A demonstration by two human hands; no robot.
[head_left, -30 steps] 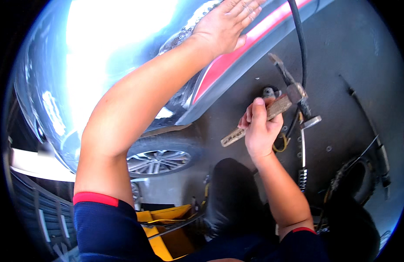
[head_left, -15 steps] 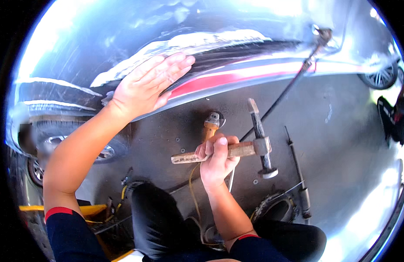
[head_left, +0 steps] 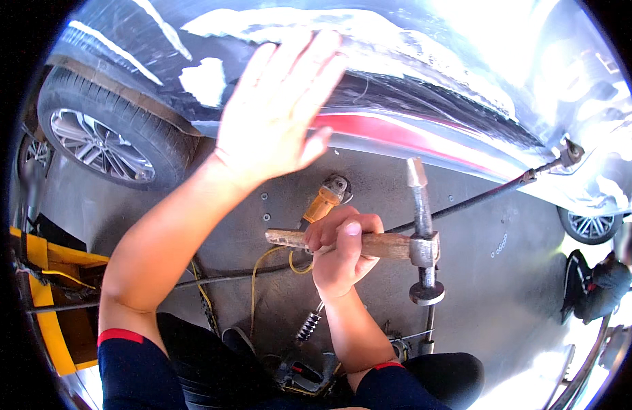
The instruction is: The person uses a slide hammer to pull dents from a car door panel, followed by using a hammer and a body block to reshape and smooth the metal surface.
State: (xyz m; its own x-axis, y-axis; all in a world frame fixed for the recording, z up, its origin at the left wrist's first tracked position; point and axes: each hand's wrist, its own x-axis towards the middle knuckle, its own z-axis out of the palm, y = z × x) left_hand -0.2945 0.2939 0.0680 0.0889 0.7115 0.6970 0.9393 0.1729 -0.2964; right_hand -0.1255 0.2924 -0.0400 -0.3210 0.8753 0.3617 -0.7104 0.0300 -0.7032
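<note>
My left hand [head_left: 278, 113] lies flat with fingers stretched over the side of a dark car, against a scuffed panel [head_left: 459, 65] with pale bare patches and a red strip below. My right hand [head_left: 343, 249] is closed around the wooden handle of a body hammer [head_left: 424, 247]. Its steel head, a wedge-shaped end upward and a round flat face downward, points to the right of my fist. The hammer is held above the floor, apart from the car. Behind my right fist, an orange angle grinder [head_left: 322, 201] rests on the floor, partly covered.
A car wheel [head_left: 101, 140] stands at the left. A dark cable [head_left: 466, 198] runs to a clamp [head_left: 570, 154] on the car at right. A yellow cart [head_left: 39, 273] is at lower left. Tools and a hose lie near my knees. Another person [head_left: 596, 287] crouches far right.
My view has turned left, so the wheel shows more fully. On the panel my left hand sits higher, its fingers more spread. My right hand still holds the hammer, at nearly the same spot in view.
</note>
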